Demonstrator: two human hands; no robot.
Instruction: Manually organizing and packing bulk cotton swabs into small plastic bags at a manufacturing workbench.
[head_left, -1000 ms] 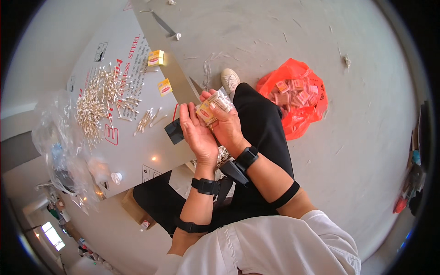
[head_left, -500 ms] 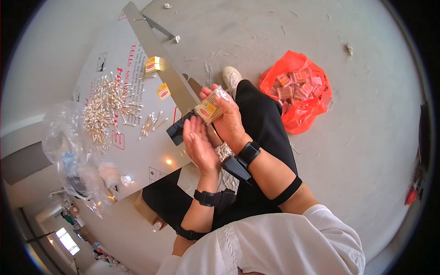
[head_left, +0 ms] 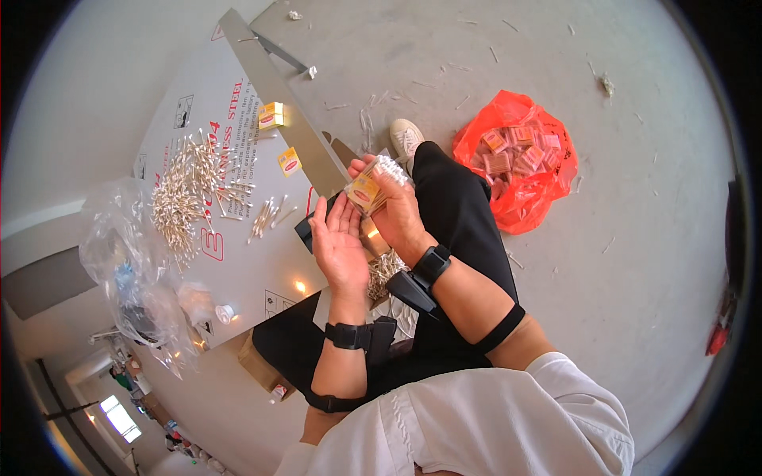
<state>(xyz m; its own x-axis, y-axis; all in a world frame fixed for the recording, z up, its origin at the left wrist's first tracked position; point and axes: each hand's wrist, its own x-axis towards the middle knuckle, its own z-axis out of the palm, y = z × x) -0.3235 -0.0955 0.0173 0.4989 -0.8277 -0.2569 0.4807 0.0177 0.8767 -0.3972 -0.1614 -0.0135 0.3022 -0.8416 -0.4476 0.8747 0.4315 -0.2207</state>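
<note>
Looks like the packing step: the right hand (head_left: 397,210) grips a small clear packet of cotton swabs (head_left: 373,184) with a yellow label, held above the lap, while the left hand (head_left: 340,247) sits open and flat just under it, holding nothing. Next it probably needs squaring up and closing, though I can't really see the packet's opening. Left of the packet, loose swabs (head_left: 186,194) litter a grey sheet-metal table (head_left: 254,270); right of it, a red bag (head_left: 520,163) of filled packets sits on the concrete floor (head_left: 635,262).

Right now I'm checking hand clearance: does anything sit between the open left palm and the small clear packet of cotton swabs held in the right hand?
Nothing visible does: the left hand lies open just beside the small clear packet of cotton swabs gripped by the right hand.
</note>
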